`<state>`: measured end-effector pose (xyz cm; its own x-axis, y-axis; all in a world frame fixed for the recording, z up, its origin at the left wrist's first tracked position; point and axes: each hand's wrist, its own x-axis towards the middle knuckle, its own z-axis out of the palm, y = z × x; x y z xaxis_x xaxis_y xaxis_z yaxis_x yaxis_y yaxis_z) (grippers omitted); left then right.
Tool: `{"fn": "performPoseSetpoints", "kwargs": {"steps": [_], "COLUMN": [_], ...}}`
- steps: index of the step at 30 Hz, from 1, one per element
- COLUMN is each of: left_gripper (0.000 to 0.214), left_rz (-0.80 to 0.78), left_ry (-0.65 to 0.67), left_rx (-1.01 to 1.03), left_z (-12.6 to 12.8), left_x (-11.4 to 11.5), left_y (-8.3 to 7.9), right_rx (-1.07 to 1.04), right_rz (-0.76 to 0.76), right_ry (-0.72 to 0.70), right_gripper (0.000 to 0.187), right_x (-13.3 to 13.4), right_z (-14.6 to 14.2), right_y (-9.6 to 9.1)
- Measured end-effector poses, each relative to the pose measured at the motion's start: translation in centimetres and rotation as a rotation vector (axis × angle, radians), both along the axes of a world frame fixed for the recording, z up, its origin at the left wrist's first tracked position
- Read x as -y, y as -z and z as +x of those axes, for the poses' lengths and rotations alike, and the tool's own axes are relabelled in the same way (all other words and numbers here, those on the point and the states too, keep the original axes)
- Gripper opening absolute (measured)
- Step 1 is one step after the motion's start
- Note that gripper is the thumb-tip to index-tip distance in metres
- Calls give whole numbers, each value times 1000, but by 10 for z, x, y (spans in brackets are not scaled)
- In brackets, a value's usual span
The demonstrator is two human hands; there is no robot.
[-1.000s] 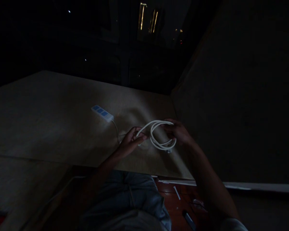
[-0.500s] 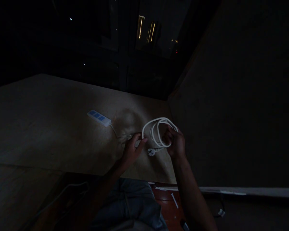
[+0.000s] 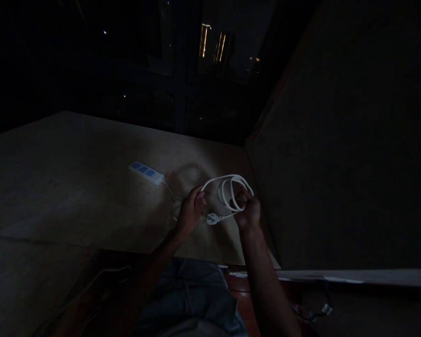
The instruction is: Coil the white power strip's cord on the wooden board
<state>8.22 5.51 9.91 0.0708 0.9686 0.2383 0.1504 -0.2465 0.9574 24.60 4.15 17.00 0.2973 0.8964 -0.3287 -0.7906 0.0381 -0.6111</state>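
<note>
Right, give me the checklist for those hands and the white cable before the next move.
1. Right hand grip on the coil: ok, fingers closed around the loops.
2. Left hand grip on the white cable: ok, closed on the strand beside the coil.
3. Plug free: ok, it shows between the hands, in no socket.
4. Power strip out of the way: ok, flat on the table, apart from both hands.
5. Cable run from strip to left hand free of kinks: cannot tell, too dark.
</note>
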Motion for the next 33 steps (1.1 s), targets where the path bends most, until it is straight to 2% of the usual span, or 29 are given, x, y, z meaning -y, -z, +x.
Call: {"fn": "performPoseSetpoints", "kwargs": {"steps": [2,5,10,13,16,21,24,29,33], "left_gripper": [37,30,24,20,21,28,29,27,25], "left_rz": [26,139,318,359,372,297,262,150,164], "left_ry": [43,95,-10,9,33,-13,-28,-57,89], "left_rx": [-5,-125,-371,-449,-494,-446,-475,-602,-693], "left_z": [-1,-1,-2,-5,-11,-33,-43,-39,-30], "left_x": [-1,-2,-10,-14,-17,-24,-23,-6,0], "left_y": [7,15,18,20,29,52,58,51,37], "right_rx": [15,51,147,179,179,167,143,137,161], "right_rz": [37,103,209,240,233,194,177,199,218], "right_ry": [-21,-58,-102,-117,-93,-17,22,64,49], "right_gripper": [7,4,1,2,2,9,10,12,19], "right_x": [1,5,16,19,17,11,9,7,9], "right_z": [1,6,19,26,34,50,52,34,13], "right_y": [-3,-11,-27,-34,-35,-28,-19,-4,3]}}
